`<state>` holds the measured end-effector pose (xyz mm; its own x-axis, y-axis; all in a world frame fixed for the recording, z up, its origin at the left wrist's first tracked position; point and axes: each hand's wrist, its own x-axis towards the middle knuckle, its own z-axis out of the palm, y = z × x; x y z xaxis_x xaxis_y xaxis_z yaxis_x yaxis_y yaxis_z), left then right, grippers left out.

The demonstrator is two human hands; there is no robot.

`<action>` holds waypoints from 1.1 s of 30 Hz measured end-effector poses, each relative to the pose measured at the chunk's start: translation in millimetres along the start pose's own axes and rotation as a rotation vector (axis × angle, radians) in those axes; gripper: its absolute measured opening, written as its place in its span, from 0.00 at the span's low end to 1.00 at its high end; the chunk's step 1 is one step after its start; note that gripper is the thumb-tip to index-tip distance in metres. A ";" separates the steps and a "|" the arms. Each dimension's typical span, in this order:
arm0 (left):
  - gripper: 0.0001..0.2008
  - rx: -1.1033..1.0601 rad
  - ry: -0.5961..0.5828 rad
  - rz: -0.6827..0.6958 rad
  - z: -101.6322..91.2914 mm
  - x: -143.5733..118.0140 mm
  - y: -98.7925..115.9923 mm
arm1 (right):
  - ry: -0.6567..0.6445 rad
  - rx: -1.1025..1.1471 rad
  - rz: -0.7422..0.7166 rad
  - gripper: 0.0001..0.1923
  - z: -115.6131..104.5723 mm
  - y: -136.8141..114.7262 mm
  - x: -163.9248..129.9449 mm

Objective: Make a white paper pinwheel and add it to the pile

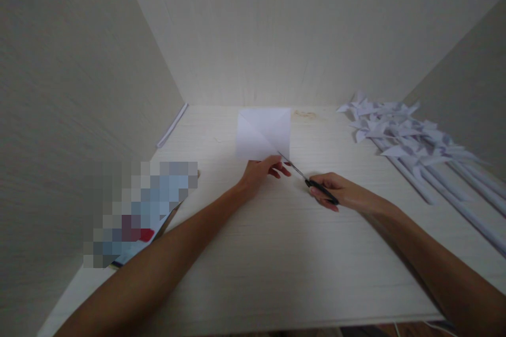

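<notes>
A square white sheet of paper (261,129) with diagonal crease lines lies near the back of the table. At its near right corner, my left hand (263,169) grips it, thumb on top and fingers curled under the edge. My right hand (330,191) is closed around the black handles of a pair of scissors (293,166). The blades point up and left, with their tip at the paper's near right corner beside my left fingertips. Whether the blades are parted there is too blurred to tell.
Several white paper pinwheels (399,129) with rolled paper sticks are piled along the right side. A rolled paper stick (172,126) rests against the left wall. Left of my forearm is a partly blurred flat item (158,205). Walls enclose the white table (276,268) at the back and sides.
</notes>
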<state>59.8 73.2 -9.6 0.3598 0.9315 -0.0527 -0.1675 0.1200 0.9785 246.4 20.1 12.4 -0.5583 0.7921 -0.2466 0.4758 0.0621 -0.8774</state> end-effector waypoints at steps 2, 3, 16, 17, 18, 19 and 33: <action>0.10 -0.016 -0.013 -0.005 -0.2 0.5 -0.7 | 0.001 0.004 -0.002 0.21 -0.1 1.2 0.1; 0.10 -0.025 -0.017 -0.006 -0.2 0.8 -0.8 | 0.003 0.004 -0.003 0.21 -0.2 2.0 0.2; 0.07 -0.106 0.202 0.134 1.1 4.5 3.5 | 0.030 0.015 -0.010 0.22 0.6 5.2 2.0; 0.07 -0.101 0.205 0.128 1.2 4.3 3.2 | 0.032 0.014 -0.010 0.21 0.8 5.1 2.0; 0.07 -0.094 0.207 0.119 1.2 3.9 3.0 | 0.036 0.008 -0.010 0.21 0.9 5.2 2.0; 0.08 -0.085 0.207 0.107 1.2 3.6 2.8 | 0.040 -0.001 -0.009 0.21 0.9 5.2 1.9; 0.10 -0.013 0.178 0.042 2.1 0.2 2.3 | 0.053 -0.023 -0.010 0.23 0.9 0.9 1.0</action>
<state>61.4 73.0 -6.9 0.1843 0.9817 -0.0471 -0.1913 0.0828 0.9780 245.6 20.4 11.0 -0.5264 0.8226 -0.2149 0.4865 0.0840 -0.8697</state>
